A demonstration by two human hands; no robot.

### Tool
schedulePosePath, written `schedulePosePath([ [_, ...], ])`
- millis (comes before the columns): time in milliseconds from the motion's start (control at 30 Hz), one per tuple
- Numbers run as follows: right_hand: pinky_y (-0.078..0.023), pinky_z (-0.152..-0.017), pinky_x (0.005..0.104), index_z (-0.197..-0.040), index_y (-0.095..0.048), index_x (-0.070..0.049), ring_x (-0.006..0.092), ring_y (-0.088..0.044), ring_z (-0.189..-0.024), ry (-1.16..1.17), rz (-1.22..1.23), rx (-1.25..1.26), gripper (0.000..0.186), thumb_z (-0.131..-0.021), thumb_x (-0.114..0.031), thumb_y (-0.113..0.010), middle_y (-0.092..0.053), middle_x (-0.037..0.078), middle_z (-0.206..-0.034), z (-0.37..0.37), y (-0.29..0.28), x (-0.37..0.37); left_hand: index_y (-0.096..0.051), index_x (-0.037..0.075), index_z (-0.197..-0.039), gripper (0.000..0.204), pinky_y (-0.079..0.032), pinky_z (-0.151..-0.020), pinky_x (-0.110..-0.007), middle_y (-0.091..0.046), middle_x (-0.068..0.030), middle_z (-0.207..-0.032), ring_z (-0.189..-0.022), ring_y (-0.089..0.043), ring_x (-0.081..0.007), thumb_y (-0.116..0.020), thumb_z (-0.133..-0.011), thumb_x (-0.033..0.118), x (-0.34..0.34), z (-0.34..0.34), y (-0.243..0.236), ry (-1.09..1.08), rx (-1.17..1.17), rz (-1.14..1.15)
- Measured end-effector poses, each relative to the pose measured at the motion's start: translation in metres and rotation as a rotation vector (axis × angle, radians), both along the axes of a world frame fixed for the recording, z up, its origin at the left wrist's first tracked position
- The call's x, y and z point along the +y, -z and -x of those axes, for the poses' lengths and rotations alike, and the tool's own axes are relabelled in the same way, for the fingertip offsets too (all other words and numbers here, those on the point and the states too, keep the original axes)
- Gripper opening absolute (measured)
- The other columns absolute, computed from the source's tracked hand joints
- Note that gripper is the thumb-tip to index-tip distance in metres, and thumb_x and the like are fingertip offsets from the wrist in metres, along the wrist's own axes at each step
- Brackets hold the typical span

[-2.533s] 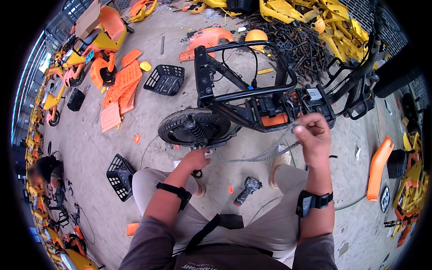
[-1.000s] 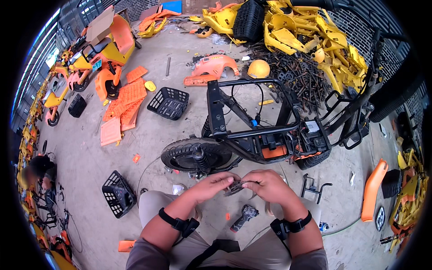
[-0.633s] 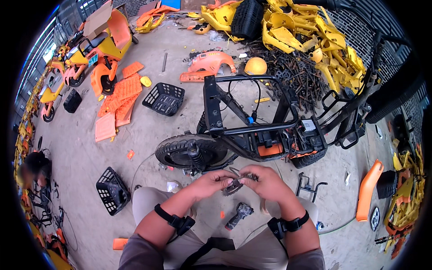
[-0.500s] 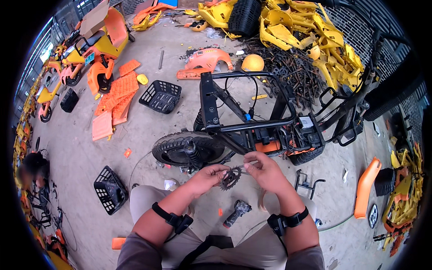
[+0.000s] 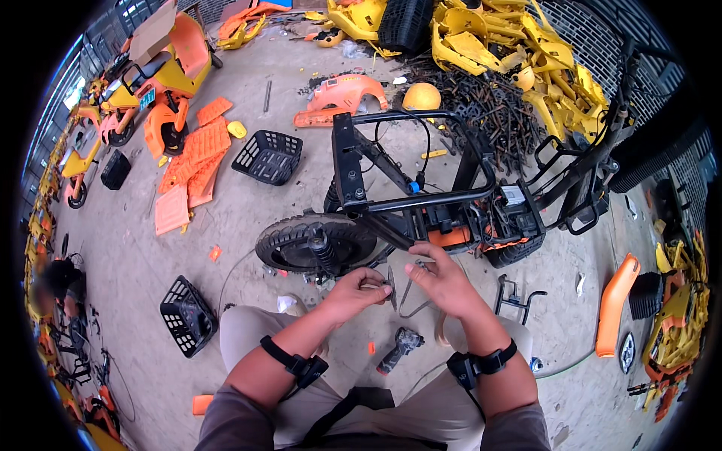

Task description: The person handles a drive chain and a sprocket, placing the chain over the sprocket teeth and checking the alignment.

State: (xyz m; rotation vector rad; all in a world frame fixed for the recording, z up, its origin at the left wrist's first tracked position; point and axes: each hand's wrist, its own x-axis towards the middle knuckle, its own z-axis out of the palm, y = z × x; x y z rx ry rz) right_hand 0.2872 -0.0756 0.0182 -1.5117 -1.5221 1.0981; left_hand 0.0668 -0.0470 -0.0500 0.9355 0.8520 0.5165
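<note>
My left hand (image 5: 357,295) is closed with thumb and fingers on a dark toothed sprocket (image 5: 392,289), now seen edge-on. Just right of it my right hand (image 5: 442,283) pinches a thin, grey, bent length (image 5: 404,307) that hangs in a narrow loop; whether it is chain, wire or rod I cannot tell. Both hands are over my lap, in front of a stripped black scooter frame (image 5: 429,201) whose rear wheel (image 5: 289,244) lies toward the left. On the floor between my legs rests a grey cordless impact wrench (image 5: 400,352).
Black plastic baskets (image 5: 268,156) stand on the floor to the left, one (image 5: 188,316) close to my leg. Orange panels (image 5: 197,161) lie farther out. Yellow body parts (image 5: 519,52) and dark metal pieces (image 5: 481,113) are heaped behind the frame. A black bracket (image 5: 519,301) lies at right.
The sprocket has turned from face-on to edge-on in my left hand. My right hand has shifted slightly right, away from it, and the thin bent loop now shows below its fingers.
</note>
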Motion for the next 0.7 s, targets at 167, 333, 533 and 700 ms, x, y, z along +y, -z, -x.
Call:
schedulePosePath([
  [167, -0.048, -0.068, 0.0259, -0.126, -0.055, -0.007, 0.0147, -0.058, -0.098, 0.01, 0.151, 0.149, 0.042, -0.094, -0.033, -0.066, -0.053, 0.009, -0.132, 0.002, -0.011, 0.001, -0.057, -0.003, -0.109, 0.044, -0.054, -0.077, -0.027, -0.064, -0.0099, -0.102, -0.091, -0.066, -0.0141, -0.08, -0.083, 0.025, -0.007, -0.004, 0.004, -0.017, 0.191, -0.193],
  [333, -0.042, -0.053, 0.0222, -0.127, -0.054, -0.006, 0.018, -0.058, -0.111, 0.032, 0.284, 0.36, 0.046, -0.095, -0.039, -0.061, -0.043, 0.011, -0.144, 0.007, -0.029, -0.003, -0.056, -0.001, -0.111, 0.04, -0.055, -0.078, -0.026, -0.063, -0.0078, -0.105, -0.092, -0.066, -0.014, -0.078, -0.086, 0.02, -0.012, -0.008, 0.009, 0.03, 0.197, -0.186],
  [533, -0.042, -0.055, 0.0221, -0.129, -0.053, -0.007, 0.0229, -0.052, -0.127, -0.09, 0.28, 0.41, 0.048, -0.097, -0.041, -0.058, -0.03, 0.013, -0.154, 0.007, -0.034, -0.007, -0.055, -0.001, -0.11, 0.038, -0.054, -0.073, -0.025, -0.061, -0.0064, -0.104, -0.09, -0.065, -0.0119, -0.077, -0.087, 0.019, -0.016, -0.012, 0.001, 0.097, 0.157, -0.225],
  [700, -0.042, -0.056, 0.0223, -0.131, -0.051, -0.006, 0.023, -0.051, -0.128, -0.131, 0.28, 0.426, 0.05, -0.097, -0.043, -0.055, -0.03, 0.014, -0.154, 0.012, -0.04, -0.008, -0.054, -0.001, -0.109, 0.035, -0.052, -0.069, -0.024, -0.06, -0.0061, -0.101, -0.084, -0.064, -0.0095, -0.075, -0.087, 0.018, -0.02, -0.013, 0.01, 0.091, 0.219, -0.371],
])
